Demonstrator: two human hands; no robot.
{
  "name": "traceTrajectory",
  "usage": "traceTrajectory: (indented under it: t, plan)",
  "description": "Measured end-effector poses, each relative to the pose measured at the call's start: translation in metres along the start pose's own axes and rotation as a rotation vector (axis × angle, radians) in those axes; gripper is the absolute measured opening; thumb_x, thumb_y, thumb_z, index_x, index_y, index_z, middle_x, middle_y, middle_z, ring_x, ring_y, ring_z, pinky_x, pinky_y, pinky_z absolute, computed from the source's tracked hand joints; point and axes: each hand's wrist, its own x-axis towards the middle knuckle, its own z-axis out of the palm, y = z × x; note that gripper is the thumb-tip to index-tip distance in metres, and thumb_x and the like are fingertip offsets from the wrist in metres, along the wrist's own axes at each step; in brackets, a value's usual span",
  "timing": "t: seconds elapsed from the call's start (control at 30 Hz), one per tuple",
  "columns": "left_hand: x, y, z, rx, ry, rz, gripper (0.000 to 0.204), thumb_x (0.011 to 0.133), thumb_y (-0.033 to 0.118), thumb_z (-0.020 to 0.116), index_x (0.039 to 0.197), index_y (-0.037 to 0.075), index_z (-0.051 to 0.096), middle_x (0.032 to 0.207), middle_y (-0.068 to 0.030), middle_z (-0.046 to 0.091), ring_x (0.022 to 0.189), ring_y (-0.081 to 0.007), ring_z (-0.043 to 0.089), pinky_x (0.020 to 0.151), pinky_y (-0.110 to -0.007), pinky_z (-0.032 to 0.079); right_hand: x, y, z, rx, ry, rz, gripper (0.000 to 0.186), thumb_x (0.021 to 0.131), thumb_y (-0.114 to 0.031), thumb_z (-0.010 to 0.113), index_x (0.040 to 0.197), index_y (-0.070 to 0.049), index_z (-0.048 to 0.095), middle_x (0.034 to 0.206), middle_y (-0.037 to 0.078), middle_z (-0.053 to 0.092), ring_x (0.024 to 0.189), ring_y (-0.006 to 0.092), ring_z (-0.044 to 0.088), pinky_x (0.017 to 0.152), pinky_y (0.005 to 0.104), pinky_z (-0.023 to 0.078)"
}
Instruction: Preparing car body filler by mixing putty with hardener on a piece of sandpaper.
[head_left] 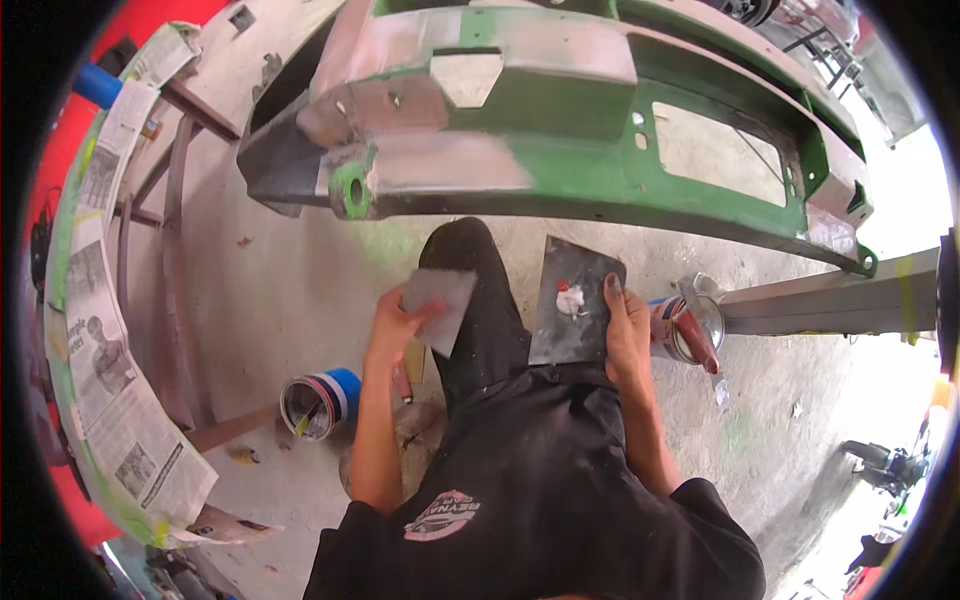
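Observation:
My left hand (400,322) grips a thin grey rectangular sheet (450,300) by its left edge, over my left knee; whether it is a spreader or an abrasive sheet I cannot tell. In my right hand (626,325) is a dark flat mixing board (560,335), thumb on top along its right edge. On the board sit a white dab of paste (571,302) and a small red blob touching it. Beyond both hands stands a large green metal bumper (590,180) with pinkish filler patches. The two held pieces are apart from each other and from the bumper.
An open blue-and-white can (318,408) with a tool inside stands on the floor at left. Another can (705,318), with a red-handled scraper (697,340) across it, stands at right beside a grey beam (830,300). A newspaper-masked panel (105,370) curves along the left.

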Motion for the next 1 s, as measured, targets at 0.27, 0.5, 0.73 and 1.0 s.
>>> traceTrajectory:
  t: [0.27,0.5,0.73,1.0]
  plan:
    - [-0.004,0.030,-0.050,0.942,0.595,0.302,0.024,0.085,0.011,0.067,0.105,-0.002,0.066,0.088,-0.0205,0.070,0.079,-0.0367,0.068,0.069,-0.044,0.050,-0.006,-0.004,-0.001,-0.078,-0.087,-0.008,0.039,0.098,-0.038,0.060,0.081,-0.003,0.060,0.075,-0.006,0.054,0.069,0.0041,0.040,0.060,0.0226,0.033]
    - [-0.027,-0.018,0.039,0.931,0.169,0.400,0.067,0.080,-0.001,0.054,0.145,0.003,0.037,0.135,-0.0271,0.048,0.115,-0.0413,0.053,0.092,-0.047,0.046,-0.001,0.002,0.009,-0.053,-0.133,0.000,0.033,0.099,-0.031,0.058,0.089,0.000,0.065,0.082,-0.004,0.059,0.074,0.0054,0.046,0.067,0.0240,0.039]
    - [-0.050,0.001,0.058,1.076,-0.016,0.395,0.074,0.084,0.019,0.064,0.148,0.006,0.031,0.151,-0.0209,0.031,0.126,-0.0474,0.038,0.102,-0.054,0.036,0.000,0.002,0.006,-0.004,-0.162,0.022,0.031,0.100,-0.030,0.058,0.097,0.000,0.065,0.090,-0.001,0.065,0.079,0.0063,0.052,0.072,0.0238,0.043]
    - [0.002,-0.019,0.065,0.935,0.319,0.493,0.076,0.084,0.041,0.066,0.145,0.009,0.035,0.151,-0.0141,0.033,0.121,-0.0434,0.041,0.102,-0.054,0.032,-0.004,-0.002,0.010,-0.044,-0.210,0.051,0.029,0.100,-0.028,0.056,0.107,-0.001,0.064,0.098,0.003,0.067,0.083,0.0090,0.060,0.073,0.0256,0.049]
